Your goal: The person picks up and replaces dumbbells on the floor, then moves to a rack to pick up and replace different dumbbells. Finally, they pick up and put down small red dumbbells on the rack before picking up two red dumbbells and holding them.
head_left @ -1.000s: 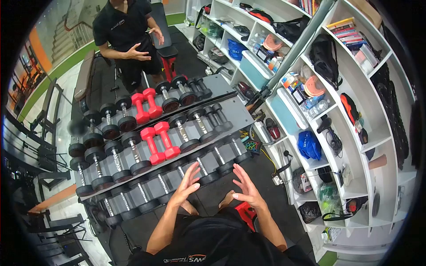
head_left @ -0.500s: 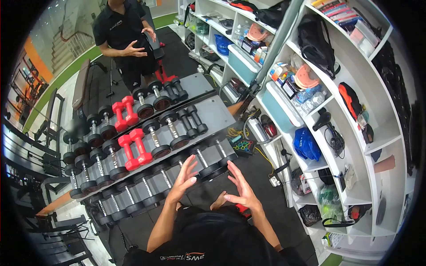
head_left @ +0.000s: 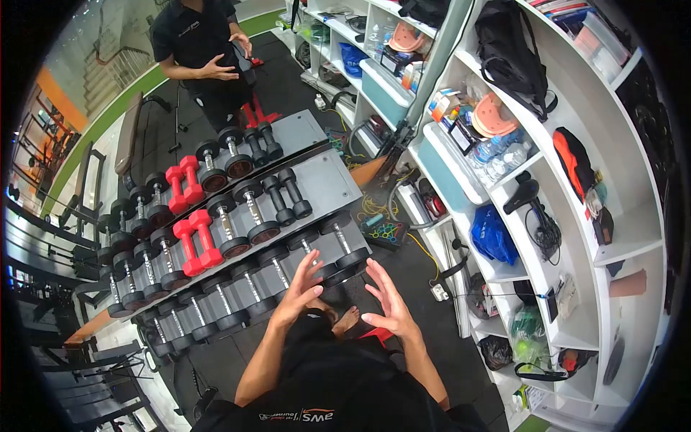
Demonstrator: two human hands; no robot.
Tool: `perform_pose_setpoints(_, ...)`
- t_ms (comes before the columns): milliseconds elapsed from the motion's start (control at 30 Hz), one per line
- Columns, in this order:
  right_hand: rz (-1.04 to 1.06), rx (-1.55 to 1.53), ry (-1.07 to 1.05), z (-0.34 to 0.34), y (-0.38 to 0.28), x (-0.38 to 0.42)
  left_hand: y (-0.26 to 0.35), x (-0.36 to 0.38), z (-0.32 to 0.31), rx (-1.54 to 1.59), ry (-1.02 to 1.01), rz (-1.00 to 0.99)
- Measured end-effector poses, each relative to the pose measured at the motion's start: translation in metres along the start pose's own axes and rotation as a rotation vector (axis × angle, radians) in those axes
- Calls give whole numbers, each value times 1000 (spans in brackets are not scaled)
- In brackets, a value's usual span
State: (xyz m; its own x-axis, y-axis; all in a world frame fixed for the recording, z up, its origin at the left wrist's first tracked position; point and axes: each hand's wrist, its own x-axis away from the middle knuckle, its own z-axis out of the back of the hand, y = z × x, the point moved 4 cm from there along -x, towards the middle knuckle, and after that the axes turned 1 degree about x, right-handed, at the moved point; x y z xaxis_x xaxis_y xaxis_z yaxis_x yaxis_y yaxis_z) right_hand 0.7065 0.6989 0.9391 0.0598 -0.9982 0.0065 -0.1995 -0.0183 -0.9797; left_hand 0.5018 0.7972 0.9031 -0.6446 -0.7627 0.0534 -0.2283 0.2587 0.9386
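My left hand (head_left: 300,286) is raised in front of me with fingers spread and holds nothing. It hovers over the near end of the lowest tier of a grey dumbbell rack (head_left: 327,180). My right hand (head_left: 386,305) is also empty, fingers apart, palm turned toward the left hand, above the dark floor. Closest to my left hand is a black dumbbell with a chrome handle (head_left: 338,248). Two pairs of red dumbbells (head_left: 196,239) (head_left: 183,185) lie among several black ones on the upper tiers.
Another person in black (head_left: 203,54) stands beyond the rack, hands raised at waist height. White shelves (head_left: 533,209) on the right hold bags, bottles and boxes. Cables and a power strip (head_left: 435,291) lie on the floor beside the shelves. Benches and machines stand at the left.
The view has shifted, so the rack sits further left and lower in frame. Both my hands stay open and have drifted slightly closer together.
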Motion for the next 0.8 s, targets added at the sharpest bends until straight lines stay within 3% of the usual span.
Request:
perform_pose_setpoints(200, -19, -19, -30, 0, -2, -25, -13, -29, 26, 71, 55, 51)
perform_pose_setpoints(367, -90, -55, -29, 4, 2, -53, -2, -59, 37, 84, 53, -32)
perform_pose_setpoints(800, -102, 55, -185, -16, -1, -160, 16, -61, 89, 145, 191, -46)
